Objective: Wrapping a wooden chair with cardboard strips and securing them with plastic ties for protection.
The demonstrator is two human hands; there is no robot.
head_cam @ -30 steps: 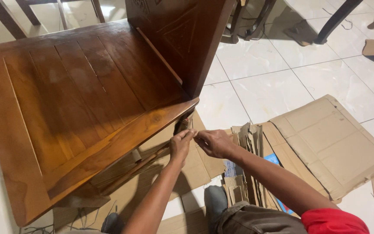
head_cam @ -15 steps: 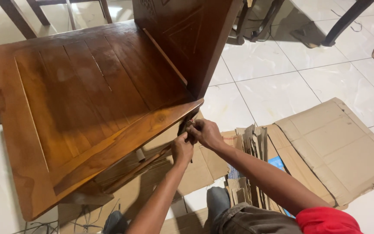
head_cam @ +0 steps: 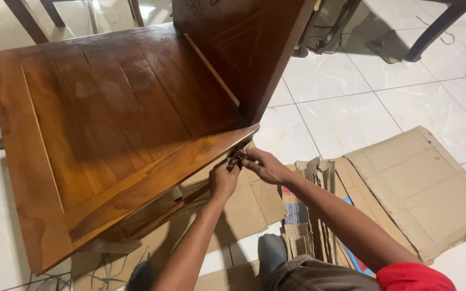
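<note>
Fingers of both hands are pinching together at the wooden chair (head_cam: 120,124) seat's corner, at 3 o'clock of the seat: left hand (head_cam: 223,178) and right hand (head_cam: 265,166) are nearly closed, touching a small dark piece (head_cam: 237,156) there, above flattened cardboard (head_cam: 416,183) on the floor.

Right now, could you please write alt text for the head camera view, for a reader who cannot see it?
Two hands, left hand and right hand, meet under the corner of a dark wooden chair seat, fingers pinched on something small there. Flattened cardboard sheets lie on the white tiled floor.
</note>
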